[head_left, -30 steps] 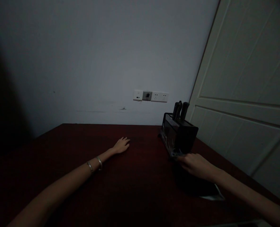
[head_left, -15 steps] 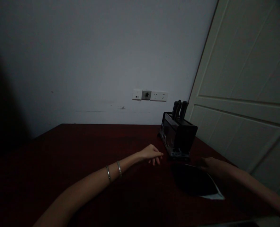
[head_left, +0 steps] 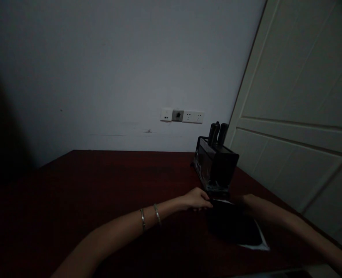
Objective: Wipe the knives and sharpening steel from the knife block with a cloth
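Note:
A dark, flat, sheet-like thing (head_left: 231,224) with pale edges lies slanted on the right part of the table; its exact kind is lost in the gloom. At its far left corner, my left hand (head_left: 198,199) is closed, thumb and fingers pinched on the edge. Two bracelets circle that forearm. My right hand (head_left: 244,201) is at the sheet's far right edge, fingers bent down over it and mostly lost in shadow. Just beyond both hands stands a black knife block (head_left: 217,162) with several dark handles sticking out of its top.
The dark red table (head_left: 115,177) reaches back to a grey wall (head_left: 115,69). Sockets and a switch (head_left: 182,116) are set in the wall behind the block. A pale panelled door (head_left: 298,96) rises close along the right side. A pale-edged object (head_left: 275,273) shows at the bottom.
My left hand has moved right and closed on the sheet's far left corner. The sheet's near corner has shifted slightly left and toward me. The knife block stays in place.

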Demonstrator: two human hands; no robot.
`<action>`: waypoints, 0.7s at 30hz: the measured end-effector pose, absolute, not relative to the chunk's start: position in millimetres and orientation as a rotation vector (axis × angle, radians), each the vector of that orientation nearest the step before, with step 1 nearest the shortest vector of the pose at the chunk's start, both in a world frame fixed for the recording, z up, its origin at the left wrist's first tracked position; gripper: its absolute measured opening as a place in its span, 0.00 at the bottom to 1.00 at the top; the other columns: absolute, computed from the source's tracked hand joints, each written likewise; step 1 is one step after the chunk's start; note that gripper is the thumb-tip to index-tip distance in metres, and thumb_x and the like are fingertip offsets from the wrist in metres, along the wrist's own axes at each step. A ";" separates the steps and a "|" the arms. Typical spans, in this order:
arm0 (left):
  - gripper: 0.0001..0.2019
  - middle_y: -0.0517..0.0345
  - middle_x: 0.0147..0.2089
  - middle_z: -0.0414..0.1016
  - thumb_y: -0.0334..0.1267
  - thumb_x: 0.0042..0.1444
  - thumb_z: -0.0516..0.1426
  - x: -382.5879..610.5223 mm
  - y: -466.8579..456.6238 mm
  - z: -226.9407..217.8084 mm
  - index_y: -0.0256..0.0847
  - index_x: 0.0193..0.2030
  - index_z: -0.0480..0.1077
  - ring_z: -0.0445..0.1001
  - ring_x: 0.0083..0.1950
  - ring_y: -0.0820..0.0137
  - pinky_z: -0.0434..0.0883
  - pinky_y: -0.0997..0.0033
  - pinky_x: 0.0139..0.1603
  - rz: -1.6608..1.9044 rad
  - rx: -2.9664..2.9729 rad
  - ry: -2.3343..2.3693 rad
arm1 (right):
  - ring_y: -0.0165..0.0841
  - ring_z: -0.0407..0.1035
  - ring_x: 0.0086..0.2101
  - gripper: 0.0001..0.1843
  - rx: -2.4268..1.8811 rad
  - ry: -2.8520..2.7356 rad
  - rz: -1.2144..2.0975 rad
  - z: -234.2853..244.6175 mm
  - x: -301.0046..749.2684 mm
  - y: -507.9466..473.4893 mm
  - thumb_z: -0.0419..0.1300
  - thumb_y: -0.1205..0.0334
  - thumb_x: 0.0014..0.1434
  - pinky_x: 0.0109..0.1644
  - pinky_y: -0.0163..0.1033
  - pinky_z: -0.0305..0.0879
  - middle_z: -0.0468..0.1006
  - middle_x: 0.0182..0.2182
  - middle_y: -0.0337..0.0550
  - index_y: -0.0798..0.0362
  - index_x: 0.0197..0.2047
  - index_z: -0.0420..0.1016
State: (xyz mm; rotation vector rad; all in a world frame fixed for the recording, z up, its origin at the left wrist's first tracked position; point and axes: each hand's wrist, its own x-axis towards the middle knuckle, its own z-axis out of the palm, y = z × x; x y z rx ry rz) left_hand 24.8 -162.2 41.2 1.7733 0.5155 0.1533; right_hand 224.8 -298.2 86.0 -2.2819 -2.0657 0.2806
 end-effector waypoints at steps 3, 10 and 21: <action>0.04 0.67 0.20 0.63 0.34 0.43 0.59 -6.2 -155.1 53.0 0.37 0.26 0.68 0.62 0.21 0.79 0.59 0.80 0.21 0.301 1.721 0.527 | 0.38 0.71 0.39 0.14 -2.030 -2.086 0.672 105.9 205.3 -299.1 0.55 0.69 0.48 0.40 0.37 0.66 0.76 0.36 0.44 0.52 0.40 0.73; 0.12 0.61 0.30 0.68 0.34 0.46 0.53 -108.3 -127.6 83.8 0.37 0.39 0.68 0.65 0.29 0.76 0.59 0.79 0.26 0.595 1.641 0.697 | 0.28 0.66 0.26 0.21 -1.593 -1.898 1.007 131.3 123.6 -260.5 0.57 0.56 0.54 0.30 0.36 0.69 0.65 0.28 0.36 0.51 0.51 0.64; 0.20 0.53 0.41 0.73 0.31 0.47 0.50 -287.7 -80.1 68.7 0.36 0.49 0.63 0.72 0.41 0.66 0.68 0.68 0.40 0.697 1.987 1.276 | 0.37 0.65 0.49 0.26 -1.240 -2.363 0.616 61.6 9.5 -162.3 0.50 0.54 0.59 0.55 0.46 0.60 0.70 0.50 0.53 0.56 0.58 0.59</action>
